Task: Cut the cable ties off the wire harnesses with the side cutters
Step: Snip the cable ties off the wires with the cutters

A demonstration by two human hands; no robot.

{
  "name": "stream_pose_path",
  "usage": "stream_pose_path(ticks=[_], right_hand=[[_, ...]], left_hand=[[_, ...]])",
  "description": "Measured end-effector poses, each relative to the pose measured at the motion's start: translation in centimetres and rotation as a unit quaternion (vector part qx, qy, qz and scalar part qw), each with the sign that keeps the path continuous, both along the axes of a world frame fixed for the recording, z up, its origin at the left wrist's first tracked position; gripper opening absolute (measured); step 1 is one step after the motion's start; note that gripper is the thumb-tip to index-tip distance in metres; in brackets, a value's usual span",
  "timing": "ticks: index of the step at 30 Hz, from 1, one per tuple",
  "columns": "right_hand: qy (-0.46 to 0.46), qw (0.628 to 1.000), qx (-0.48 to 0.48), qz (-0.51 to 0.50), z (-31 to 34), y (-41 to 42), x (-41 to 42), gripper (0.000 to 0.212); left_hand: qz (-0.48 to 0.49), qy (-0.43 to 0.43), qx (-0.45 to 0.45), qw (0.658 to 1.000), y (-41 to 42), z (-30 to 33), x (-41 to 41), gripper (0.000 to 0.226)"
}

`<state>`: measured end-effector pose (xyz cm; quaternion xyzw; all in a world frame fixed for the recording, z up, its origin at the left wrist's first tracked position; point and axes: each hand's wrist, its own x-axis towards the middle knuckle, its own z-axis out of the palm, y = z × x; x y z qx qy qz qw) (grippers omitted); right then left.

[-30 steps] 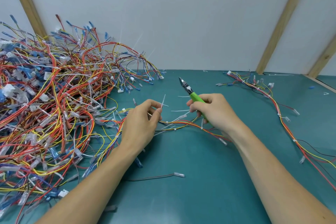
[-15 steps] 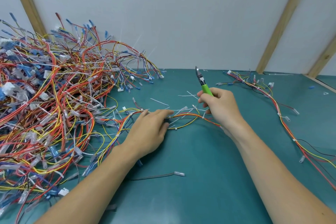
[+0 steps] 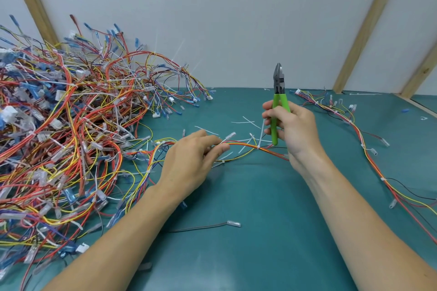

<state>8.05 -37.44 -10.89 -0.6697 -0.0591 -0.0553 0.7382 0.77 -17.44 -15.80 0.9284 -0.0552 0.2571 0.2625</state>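
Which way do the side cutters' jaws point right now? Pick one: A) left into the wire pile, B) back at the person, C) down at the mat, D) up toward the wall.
D: the right hand grips the green handles of the side cutters upright, with the metal jaws at the top against the white wall.

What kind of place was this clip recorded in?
Probably a harness rework bench in a workshop: a teal mat, a big heap of wire harnesses and green-handled side cutters, with plain panels behind.
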Motion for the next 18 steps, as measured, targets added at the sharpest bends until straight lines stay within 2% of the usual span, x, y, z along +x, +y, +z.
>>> stream_pose_path(ticks=[5,9,13,16,18], right_hand=[[0.009,0.996,0.052,0.067,0.3,-0.1,-0.4,0.017],[0.005,0.997,0.062,0.038,0.6,-0.4,-0.1,0.017],[0.037,0.999,-0.029,-0.008,-0.2,-0.7,0.5,0.015],[0.048,0.990,-0.132,0.011,-1.1,-0.7,0.8,0.018],[0.054,0.984,-0.165,0.024,-1.5,-0.5,0.8,0.021]], left_hand=[[0.089,0.011,0.008,0.996,0.1,-0.2,0.2,0.028],[0.147,0.038,0.005,0.988,0.8,-0.3,0.4,0.031],[0.163,0.056,0.006,0.985,1.0,-0.4,0.6,0.030],[0.168,0.051,-0.001,0.984,1.0,-0.4,0.6,0.028],[0.164,0.058,0.005,0.985,1.0,-0.5,0.6,0.021]])
